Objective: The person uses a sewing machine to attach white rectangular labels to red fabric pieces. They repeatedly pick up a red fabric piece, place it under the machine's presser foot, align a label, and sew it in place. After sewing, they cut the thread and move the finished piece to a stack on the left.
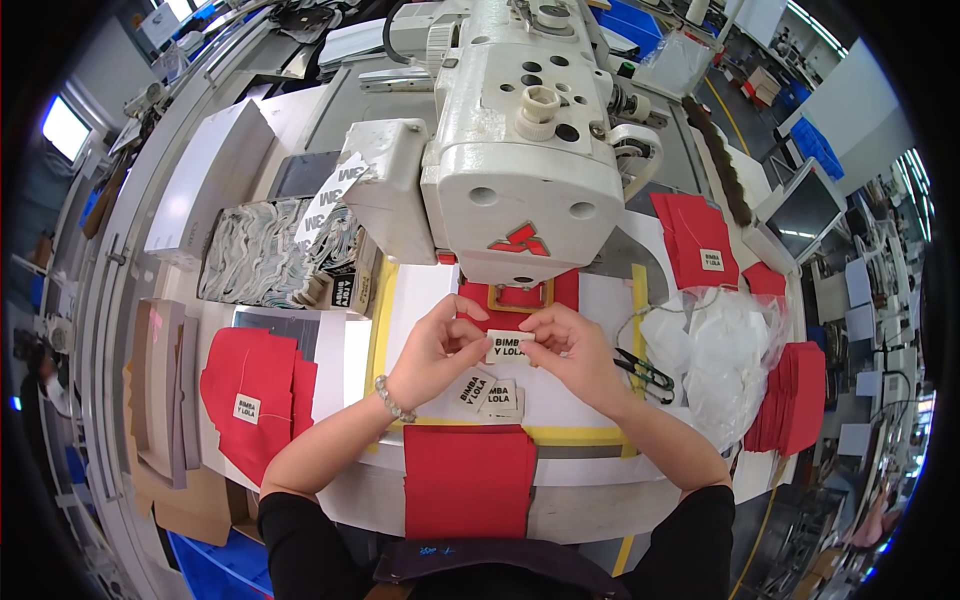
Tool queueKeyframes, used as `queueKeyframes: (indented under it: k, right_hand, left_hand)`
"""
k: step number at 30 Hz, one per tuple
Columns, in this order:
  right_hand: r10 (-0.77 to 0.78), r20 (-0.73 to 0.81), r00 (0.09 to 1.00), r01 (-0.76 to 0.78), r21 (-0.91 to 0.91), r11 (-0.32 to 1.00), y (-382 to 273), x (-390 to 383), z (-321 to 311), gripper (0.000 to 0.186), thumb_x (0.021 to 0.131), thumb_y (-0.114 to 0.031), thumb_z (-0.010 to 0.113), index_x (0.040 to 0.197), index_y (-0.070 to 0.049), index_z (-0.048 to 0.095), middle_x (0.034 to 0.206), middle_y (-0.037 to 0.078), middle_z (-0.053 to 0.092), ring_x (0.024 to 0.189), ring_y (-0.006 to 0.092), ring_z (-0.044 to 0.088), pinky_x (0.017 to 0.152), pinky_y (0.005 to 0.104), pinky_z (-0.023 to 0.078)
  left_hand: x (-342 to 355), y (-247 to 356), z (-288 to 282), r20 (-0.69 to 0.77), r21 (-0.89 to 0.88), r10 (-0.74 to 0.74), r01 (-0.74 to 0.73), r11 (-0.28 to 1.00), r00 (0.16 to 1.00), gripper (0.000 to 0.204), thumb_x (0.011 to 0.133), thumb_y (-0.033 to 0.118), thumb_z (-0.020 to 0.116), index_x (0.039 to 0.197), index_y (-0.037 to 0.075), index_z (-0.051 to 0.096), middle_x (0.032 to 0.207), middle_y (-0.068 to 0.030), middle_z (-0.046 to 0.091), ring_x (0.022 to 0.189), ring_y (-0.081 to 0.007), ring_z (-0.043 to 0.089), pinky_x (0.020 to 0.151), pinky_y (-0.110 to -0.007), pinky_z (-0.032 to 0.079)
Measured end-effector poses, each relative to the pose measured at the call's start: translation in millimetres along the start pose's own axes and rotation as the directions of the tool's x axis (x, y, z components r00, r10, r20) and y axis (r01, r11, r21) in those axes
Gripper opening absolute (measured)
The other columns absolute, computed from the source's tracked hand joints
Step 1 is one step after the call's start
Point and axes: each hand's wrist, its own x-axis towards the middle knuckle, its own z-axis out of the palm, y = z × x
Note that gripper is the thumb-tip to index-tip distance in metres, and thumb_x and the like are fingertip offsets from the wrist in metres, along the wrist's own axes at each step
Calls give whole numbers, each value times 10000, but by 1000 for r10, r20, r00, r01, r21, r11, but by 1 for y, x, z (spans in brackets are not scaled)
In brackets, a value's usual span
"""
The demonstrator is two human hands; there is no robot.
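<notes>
Between the fingertips of both hands is a small cream fabric label [508, 342] with black print. My left hand [440, 350], with a beaded bracelet at its wrist, pinches the label's left edge. My right hand [574, 356] grips its right edge. Just below lie several loose labels [474, 391] on the white work surface. Beyond the hands, a red fabric piece [565, 290] lies under the brass-coloured clamp frame [521, 309] of a white sewing machine [520, 160]. Nearest me, a stack of red fabric pieces [469, 480] rests at the table's front edge.
Red pieces with a label sewn on lie at left [254, 400] and far right [697, 240]. A box of bundled labels [265, 253] stands left of the machine. At right are thread snips [645, 375], a clear plastic bag [705, 360] and another red stack [790, 400].
</notes>
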Motion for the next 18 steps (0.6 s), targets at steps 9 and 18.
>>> queueKeyframes:
  k: [9,18]
  right_hand:
    - [-39,-23,999,37,-61,997,8,8,-4,156,894,-39,656,1039,-7,607,833,30,675,689,57,590,618,217,470]
    - [-13,-103,995,-12,-239,971,21,50,-33,168,873,-62,654,1021,18,656,737,67,681,601,95,608,555,246,478]
  left_hand:
    - [-1,4,-4,30,326,175,-175,929,984,221,882,38,665,1097,50,612,1069,-57,645,952,-136,617,823,-276,494]
    - [4,6,-7,285,818,355,-419,395,890,372,815,173,705,1175,114,631,1306,-102,562,1115,-264,555,978,-400,402]
